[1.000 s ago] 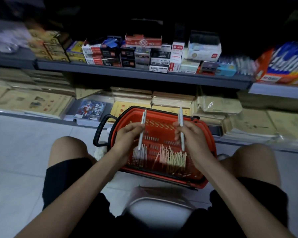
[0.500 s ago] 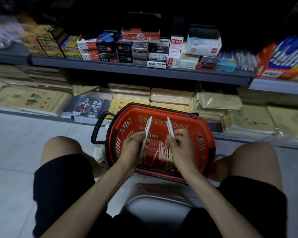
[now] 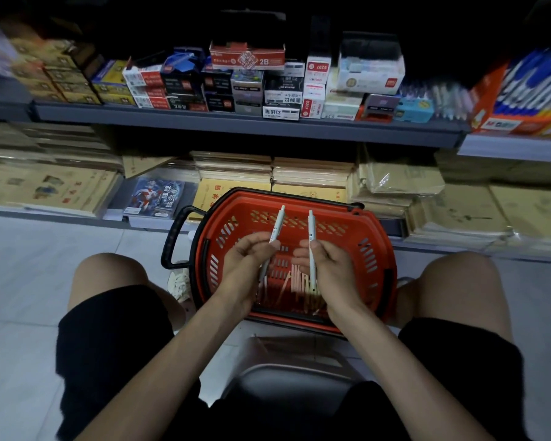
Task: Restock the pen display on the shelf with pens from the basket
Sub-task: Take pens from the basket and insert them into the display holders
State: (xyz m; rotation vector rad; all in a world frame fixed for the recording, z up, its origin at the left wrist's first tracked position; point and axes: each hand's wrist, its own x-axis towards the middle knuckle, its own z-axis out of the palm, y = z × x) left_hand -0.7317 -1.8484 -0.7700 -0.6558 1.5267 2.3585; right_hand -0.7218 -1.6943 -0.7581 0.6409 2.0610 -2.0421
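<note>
Pens are in hand on both sides: the left hand [image 3: 247, 261] grips one white pen [image 3: 275, 226] around its middle, and the right hand [image 3: 330, 265] grips a second white pen [image 3: 311, 226] the same way. Both barrels stand nearly upright, close together but not touching, above the red shopping basket [image 3: 233, 224]. The step in hand looks to be carrying this pair up to the shelf [image 3: 252, 125]. To do it well, turn both pens the same way round as the stock they join and lift them clear of the basket's far rim before reaching. The likeliest target is the pen display [image 3: 444, 97] of pale pens toward the right of the shelf, just beside an orange carton of blue pens [image 3: 522, 93]; blur hides how full it is. Placing with one hand at a time should avoid knocking the neighbours. The basket sits on the floor between the person's knees, up against the bottom shelf. It holds loose pens [image 3: 299, 281] in pale pink, cream and white lying across its bottom, so plenty seems left to move. Stacked stationery boxes [image 3: 248, 87] fill the middle of the shelf, and wrapped notebooks [image 3: 236, 171] lie on the level beneath.
</note>
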